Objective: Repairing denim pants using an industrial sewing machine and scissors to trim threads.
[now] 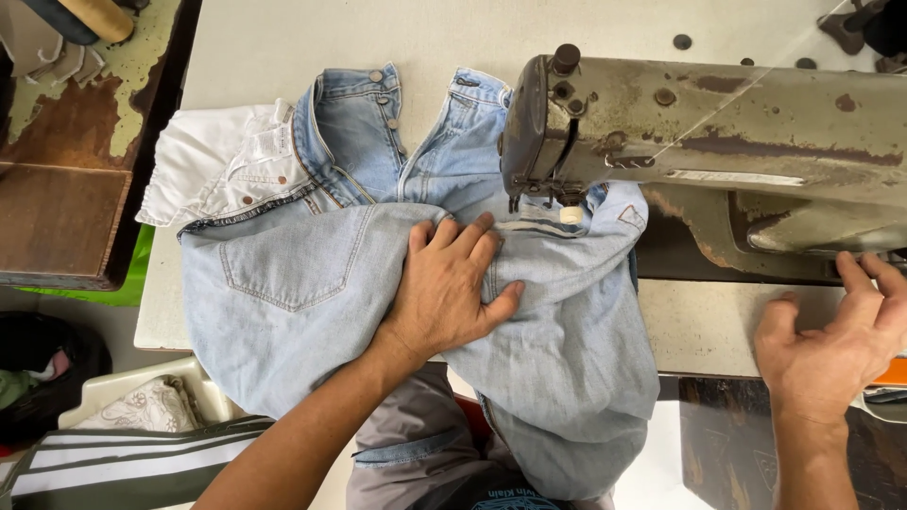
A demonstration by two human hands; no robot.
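Two hands open, L hand [444, 288] flat on jeans [312, 293], R hand [836, 340] well apart, holding nothing.

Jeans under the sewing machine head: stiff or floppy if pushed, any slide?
Likely floppy: the light-blue jeans bunch in folds under the left hand and sag off the table edge. Probably fairly heavy, being layered denim. They may drag rather than slide beneath the sewing machine.
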